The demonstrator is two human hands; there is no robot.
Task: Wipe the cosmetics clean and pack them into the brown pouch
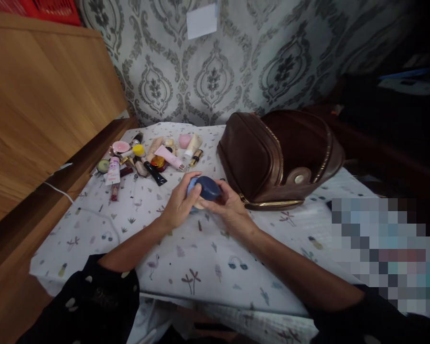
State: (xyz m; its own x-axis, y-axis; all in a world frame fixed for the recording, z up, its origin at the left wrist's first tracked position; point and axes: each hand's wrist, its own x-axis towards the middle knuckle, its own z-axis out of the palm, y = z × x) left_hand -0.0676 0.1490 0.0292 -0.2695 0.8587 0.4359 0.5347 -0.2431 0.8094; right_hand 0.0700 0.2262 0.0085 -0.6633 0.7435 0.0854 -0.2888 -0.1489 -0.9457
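Both of my hands hold a small round blue jar (207, 188) just above the printed tablecloth (200, 258). My left hand (179, 202) wraps its fingers round the jar's left side. From the right, my right hand (228, 205) grips the jar, thumb against its edge. A brown zip-up bag (272, 155) stands right beside my right hand, its zip partly undone.
Several cosmetics lie in a heap (146, 160) at the table's far left: tubes, small jars, a pink compact. A wooden headboard (39, 110) borders the left side. Patterned wallpaper (215, 62) rises behind. A white cable (79, 200) runs over the left edge.
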